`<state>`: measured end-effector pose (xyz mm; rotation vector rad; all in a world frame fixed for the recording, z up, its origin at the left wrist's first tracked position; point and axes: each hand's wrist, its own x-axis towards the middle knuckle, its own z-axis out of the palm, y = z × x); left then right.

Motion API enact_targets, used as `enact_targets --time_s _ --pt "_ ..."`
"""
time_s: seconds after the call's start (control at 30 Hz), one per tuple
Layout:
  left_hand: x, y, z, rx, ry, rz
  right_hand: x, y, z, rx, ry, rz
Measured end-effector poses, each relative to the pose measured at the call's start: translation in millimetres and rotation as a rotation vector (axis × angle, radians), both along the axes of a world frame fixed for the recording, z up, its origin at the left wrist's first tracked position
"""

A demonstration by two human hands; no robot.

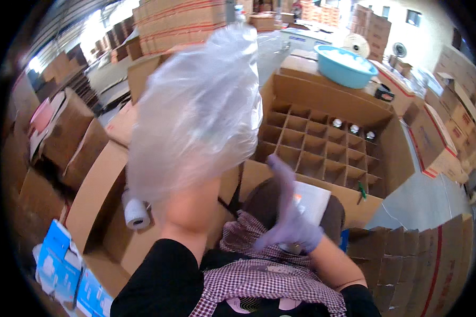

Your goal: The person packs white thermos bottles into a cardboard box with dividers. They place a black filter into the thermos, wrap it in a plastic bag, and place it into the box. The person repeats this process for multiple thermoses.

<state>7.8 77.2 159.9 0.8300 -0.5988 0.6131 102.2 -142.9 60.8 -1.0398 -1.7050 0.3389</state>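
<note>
My left forearm reaches up into a large clear plastic bag (pixel 201 100), which hangs puffed out around it. The left hand (pixel 195 129) is blurred behind the film, so its fingers cannot be made out. Over my lap, my right hand (pixel 296 224) in a thin purple glove has thumb and fingers spread wide, holding nothing. Just behind it a white box or packet (pixel 314 201) rests on my lap, partly covered by the hand. Beyond stands an open carton (pixel 322 90) with cardboard dividers (pixel 304 140); several silver-topped bottles (pixel 354 129) stand in its cells.
A white roll (pixel 136 214) lies in an open carton (pixel 92 211) at my left. A blue basin (pixel 346 68) with white contents sits behind the divided carton. Cardboard dividers (pixel 407 264) stand at lower right, blue-and-white packages (pixel 58 264) at lower left. Stacked cartons surround the area.
</note>
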Motion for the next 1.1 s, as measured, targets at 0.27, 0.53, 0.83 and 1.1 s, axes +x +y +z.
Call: enact_targets --time_s 0.27,0.53,0.83,1.1 --pt "136.1 -33.7 -70.0 -0.154 0.1 -0.456 30.0 28.3 27.0 0.182 0.092 -0.637" --pt "61.1 -67.4 -98.8 -0.226 0.523 0.915 141.5 52.4 -7.6 -0.021 0.929 -0.227" --pt "98.5 -40.0 -143.6 0.681 0.715 0.98 151.3 63.6 -15.3 -0.15 0.776 -0.303" --pt "104.2 -9.6 -235.3 -0.429 0.703 0.746 225.7 7.9 -115.2 -0.393 -0.6 -0.975"
